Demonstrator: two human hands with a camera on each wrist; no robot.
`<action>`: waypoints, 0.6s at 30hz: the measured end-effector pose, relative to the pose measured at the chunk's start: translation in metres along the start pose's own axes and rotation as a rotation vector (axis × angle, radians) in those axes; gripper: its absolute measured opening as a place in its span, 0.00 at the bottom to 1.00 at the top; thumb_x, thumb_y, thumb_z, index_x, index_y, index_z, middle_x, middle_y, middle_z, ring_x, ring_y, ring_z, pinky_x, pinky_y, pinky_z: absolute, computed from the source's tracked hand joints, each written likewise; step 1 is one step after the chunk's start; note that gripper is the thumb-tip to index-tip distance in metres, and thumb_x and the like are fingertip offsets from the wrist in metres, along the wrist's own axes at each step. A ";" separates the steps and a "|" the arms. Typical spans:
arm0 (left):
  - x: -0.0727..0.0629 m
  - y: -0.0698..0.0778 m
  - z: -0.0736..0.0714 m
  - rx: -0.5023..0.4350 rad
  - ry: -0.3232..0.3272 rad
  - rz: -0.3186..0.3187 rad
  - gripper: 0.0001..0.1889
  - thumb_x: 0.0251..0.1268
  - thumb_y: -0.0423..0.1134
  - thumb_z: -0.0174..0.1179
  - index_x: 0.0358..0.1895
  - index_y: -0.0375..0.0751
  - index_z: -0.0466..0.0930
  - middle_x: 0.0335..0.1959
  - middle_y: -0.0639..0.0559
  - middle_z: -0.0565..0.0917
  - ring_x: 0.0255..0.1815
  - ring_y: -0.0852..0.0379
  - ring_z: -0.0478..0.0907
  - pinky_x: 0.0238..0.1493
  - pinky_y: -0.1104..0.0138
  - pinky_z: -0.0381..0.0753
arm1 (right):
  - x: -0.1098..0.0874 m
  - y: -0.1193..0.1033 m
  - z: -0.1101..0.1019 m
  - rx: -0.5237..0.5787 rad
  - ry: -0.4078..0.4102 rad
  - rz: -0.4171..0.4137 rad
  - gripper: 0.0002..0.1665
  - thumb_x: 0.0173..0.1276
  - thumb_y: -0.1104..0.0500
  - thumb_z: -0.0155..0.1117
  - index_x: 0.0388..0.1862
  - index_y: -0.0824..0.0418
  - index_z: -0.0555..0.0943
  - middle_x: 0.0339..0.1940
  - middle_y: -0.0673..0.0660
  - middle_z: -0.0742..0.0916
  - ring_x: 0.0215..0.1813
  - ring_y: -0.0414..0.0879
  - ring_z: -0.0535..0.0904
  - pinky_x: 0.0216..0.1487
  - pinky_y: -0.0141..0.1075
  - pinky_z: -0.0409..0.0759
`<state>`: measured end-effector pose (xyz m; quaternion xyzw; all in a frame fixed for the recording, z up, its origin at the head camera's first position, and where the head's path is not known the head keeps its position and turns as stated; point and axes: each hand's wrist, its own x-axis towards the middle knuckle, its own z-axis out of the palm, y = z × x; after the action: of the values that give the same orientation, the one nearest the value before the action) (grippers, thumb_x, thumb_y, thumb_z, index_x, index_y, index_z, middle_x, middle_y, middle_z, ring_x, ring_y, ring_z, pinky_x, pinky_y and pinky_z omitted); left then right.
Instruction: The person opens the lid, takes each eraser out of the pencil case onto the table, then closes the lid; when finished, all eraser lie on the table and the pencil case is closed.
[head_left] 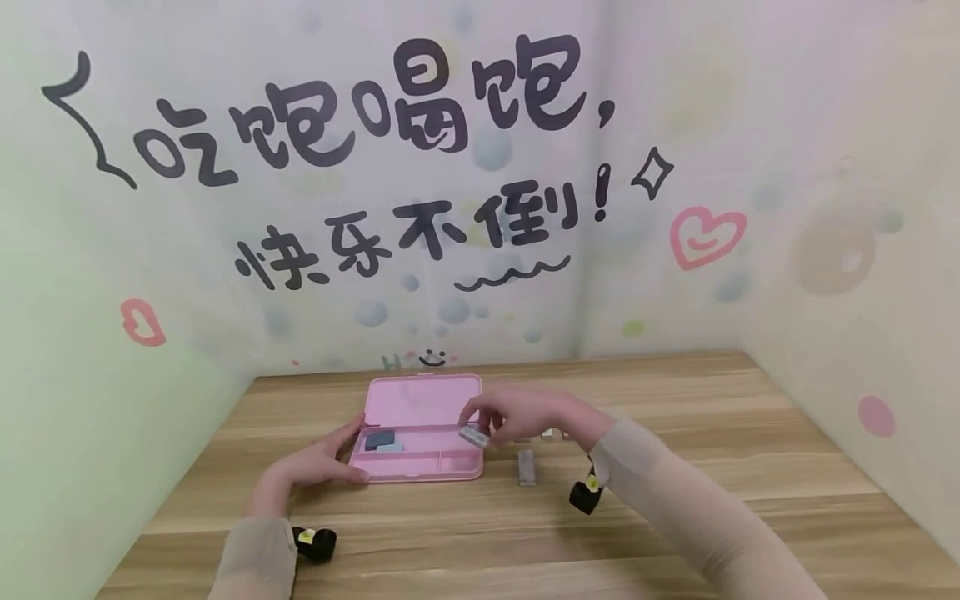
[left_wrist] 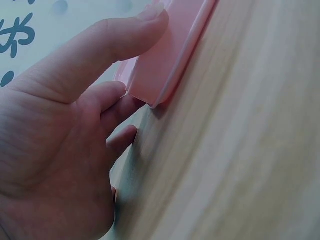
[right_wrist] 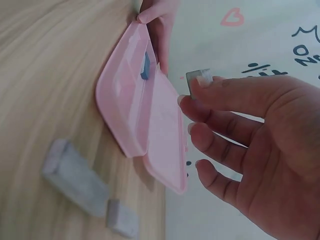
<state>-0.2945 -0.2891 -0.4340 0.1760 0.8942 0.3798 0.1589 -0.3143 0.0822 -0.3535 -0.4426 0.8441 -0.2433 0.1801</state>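
Observation:
A pink pencil case (head_left: 423,402) lies on the table with its lid raised at the back. My left hand (head_left: 318,462) grips its left end, thumb at the front corner and fingers at the rear one. Over the right part of the case, my right hand (head_left: 517,414) pinches a small grey eraser (right_wrist: 198,82) between thumb and fingertips. Inside the long rear compartment, at its left, sit a dark blue-grey block (head_left: 380,438) and a light blue one (head_left: 391,448). The front row is split by a divider (head_left: 439,463).
Right of the case, a grey block (head_left: 527,468) lies on the wooden table (head_left: 420,542). Small pale pieces (head_left: 547,433) lie behind the right wrist, partly hidden. A printed wall sheet (head_left: 525,317) stands behind the table.

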 end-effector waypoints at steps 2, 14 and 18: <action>0.002 0.000 0.000 0.002 -0.002 0.001 0.60 0.51 0.49 0.73 0.78 0.39 0.38 0.77 0.32 0.42 0.75 0.32 0.38 0.68 0.37 0.43 | -0.012 0.007 0.004 0.011 0.026 0.005 0.27 0.59 0.71 0.63 0.56 0.51 0.78 0.35 0.45 0.82 0.36 0.40 0.76 0.37 0.32 0.77; 0.000 0.003 0.001 -0.015 -0.015 0.000 0.59 0.52 0.47 0.72 0.78 0.38 0.37 0.77 0.31 0.41 0.75 0.31 0.37 0.68 0.37 0.42 | -0.064 0.042 0.030 0.091 0.155 0.099 0.23 0.60 0.68 0.66 0.54 0.54 0.77 0.33 0.45 0.81 0.34 0.40 0.75 0.35 0.32 0.75; 0.000 0.004 0.001 -0.001 -0.014 -0.009 0.59 0.52 0.48 0.72 0.78 0.39 0.37 0.77 0.31 0.41 0.75 0.31 0.37 0.68 0.36 0.43 | -0.077 0.049 0.036 0.073 0.194 0.112 0.23 0.59 0.66 0.69 0.53 0.56 0.78 0.32 0.45 0.82 0.33 0.38 0.76 0.36 0.34 0.77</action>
<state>-0.2931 -0.2859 -0.4319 0.1746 0.8936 0.3783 0.1669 -0.2862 0.1610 -0.4035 -0.3621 0.8715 -0.3053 0.1269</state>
